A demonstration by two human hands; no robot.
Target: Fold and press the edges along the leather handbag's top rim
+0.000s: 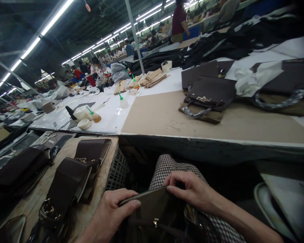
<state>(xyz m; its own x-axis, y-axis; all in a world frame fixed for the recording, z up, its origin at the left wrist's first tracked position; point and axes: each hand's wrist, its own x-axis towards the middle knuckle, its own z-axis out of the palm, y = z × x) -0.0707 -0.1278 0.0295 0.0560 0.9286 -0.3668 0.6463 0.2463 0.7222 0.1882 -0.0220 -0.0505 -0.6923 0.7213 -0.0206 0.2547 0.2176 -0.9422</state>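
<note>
A dark bag (154,209) with a small gold clasp lies over my lap, on checkered cloth. My left hand (114,211) pinches the left end of its upper edge between thumb and fingers. At the right end of the same edge, my right hand (188,189) grips with thumb and curled fingers. Between the hands the edge runs nearly straight, rising slightly to the right. The lower part of the bag is dark and partly hidden by the frame's bottom.
Dark brown bags (68,179) lie on a wooden board (91,216) at the left. More bags (210,91) rest on the worktable (152,114), beside glue bottles (95,117) and brown pieces (153,78). A person (179,20) stands beyond.
</note>
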